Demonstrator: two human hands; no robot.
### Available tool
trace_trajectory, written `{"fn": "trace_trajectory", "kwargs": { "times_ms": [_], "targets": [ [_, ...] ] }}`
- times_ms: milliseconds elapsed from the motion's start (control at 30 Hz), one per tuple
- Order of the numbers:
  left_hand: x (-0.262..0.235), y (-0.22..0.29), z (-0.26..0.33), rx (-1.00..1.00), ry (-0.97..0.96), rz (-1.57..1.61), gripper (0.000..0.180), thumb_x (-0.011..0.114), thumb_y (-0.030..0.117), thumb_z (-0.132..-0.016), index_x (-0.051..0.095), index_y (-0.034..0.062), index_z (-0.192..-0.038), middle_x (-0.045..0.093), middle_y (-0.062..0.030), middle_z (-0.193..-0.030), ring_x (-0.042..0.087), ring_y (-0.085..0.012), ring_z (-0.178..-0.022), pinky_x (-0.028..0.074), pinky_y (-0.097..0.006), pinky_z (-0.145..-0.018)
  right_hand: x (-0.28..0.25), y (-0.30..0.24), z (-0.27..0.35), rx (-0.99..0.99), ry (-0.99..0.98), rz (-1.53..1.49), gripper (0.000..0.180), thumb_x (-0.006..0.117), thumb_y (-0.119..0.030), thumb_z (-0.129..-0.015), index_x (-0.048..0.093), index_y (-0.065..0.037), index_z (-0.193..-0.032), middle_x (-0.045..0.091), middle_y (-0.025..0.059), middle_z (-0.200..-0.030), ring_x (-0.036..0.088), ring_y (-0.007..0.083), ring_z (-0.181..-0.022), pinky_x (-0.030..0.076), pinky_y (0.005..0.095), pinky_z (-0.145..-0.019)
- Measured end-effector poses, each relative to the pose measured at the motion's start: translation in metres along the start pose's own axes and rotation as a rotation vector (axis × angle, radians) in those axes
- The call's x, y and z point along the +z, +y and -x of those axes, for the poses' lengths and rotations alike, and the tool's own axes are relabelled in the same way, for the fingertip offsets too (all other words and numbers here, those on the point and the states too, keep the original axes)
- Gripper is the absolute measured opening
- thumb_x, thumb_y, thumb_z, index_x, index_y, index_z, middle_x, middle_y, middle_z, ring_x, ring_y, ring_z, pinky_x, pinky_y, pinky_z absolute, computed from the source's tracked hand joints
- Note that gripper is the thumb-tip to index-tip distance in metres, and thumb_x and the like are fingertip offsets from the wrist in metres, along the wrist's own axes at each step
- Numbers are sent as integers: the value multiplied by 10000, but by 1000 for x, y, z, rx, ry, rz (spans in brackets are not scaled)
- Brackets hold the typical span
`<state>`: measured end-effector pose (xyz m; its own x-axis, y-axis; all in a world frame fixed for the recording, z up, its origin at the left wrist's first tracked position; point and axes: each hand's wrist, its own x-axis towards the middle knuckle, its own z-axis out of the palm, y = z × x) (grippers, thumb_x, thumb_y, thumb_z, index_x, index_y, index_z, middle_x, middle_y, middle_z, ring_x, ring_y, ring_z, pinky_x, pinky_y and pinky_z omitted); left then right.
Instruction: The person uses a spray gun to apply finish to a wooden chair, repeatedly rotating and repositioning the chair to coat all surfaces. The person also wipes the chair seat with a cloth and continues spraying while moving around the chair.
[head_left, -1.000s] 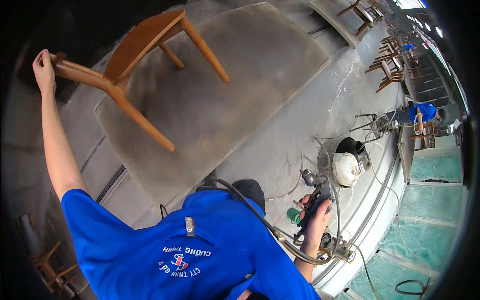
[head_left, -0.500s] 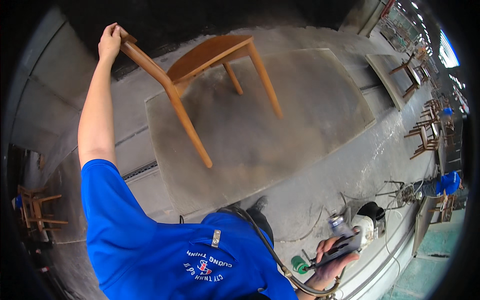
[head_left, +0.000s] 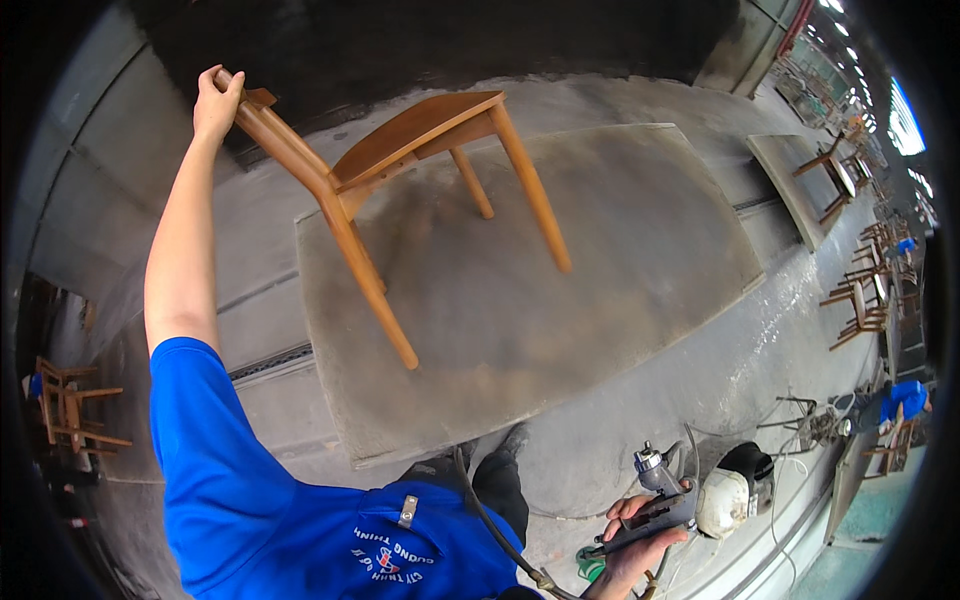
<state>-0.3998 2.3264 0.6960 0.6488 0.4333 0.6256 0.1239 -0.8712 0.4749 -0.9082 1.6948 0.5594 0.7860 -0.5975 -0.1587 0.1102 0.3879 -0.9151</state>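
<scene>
My left hand [head_left: 216, 100] is raised high and grips the top of a brown wooden chair's backrest. The wooden chair [head_left: 420, 170] hangs tilted, its legs pointing down and right over a stained grey board [head_left: 600, 290] lying on the floor. Low at the right, my right hand [head_left: 640, 530] holds a spray gun [head_left: 655, 490] with a hose [head_left: 500, 545] running back past my blue shirt. The gun points away from the chair.
A white and black canister [head_left: 735, 490] stands on the floor next to the spray gun. Several wooden chairs [head_left: 860, 300] line the right side, and another chair [head_left: 70, 410] stands at the left. A person in blue [head_left: 895, 400] works at the far right.
The chair in my left hand has shifted right and nearer to the middle of the view over the board. My right hand with the spray gun stays low at the right.
</scene>
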Motion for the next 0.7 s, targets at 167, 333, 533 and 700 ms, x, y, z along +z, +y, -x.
{"fn": "trace_trajectory", "kwargs": {
  "times_ms": [167, 333, 533, 700],
  "targets": [
    [9, -11, -15, 18, 51, -16, 697, 647, 534, -895, 466, 114, -1421, 580, -206, -1368, 568, -350, -1271, 429, -418, -1073, -3, 39, -42, 141, -381, 83, 948, 407, -813, -868, 275, -139, -1521, 574, 119, -740, 515, 198, -430, 519, 363, -525],
    [13, -19, -24, 58, 100, -19, 711, 669, 480, -890, 461, 48, -1416, 555, -232, -1377, 551, -336, -1283, 416, -397, -1082, 7, 101, -72, 134, -370, 62, 1001, 412, -835, -845, 271, -117, -1528, 582, 124, -758, 539, 193, -450, 522, 392, -571],
    [12, -38, -42, 104, 71, 100, 709, 693, 421, -888, 478, -46, -1376, 561, -215, -1307, 552, -288, -1224, 426, -361, -1047, 32, 179, -118, 372, -418, 136, 822, 436, -729, -929, 592, 75, -999, 656, 149, -894, 674, 216, -786, 490, 267, -513],
    [1, -42, -52, 162, -14, 83, 558, 704, 364, -904, 582, -72, -1230, 628, -100, -1033, 581, -182, -927, 474, -310, -842, 75, 221, -135, 326, -594, 36, 806, 489, -712, -918, 470, 15, -1265, 652, 117, -880, 658, 189, -768, 498, 264, -528]
  ]
}}
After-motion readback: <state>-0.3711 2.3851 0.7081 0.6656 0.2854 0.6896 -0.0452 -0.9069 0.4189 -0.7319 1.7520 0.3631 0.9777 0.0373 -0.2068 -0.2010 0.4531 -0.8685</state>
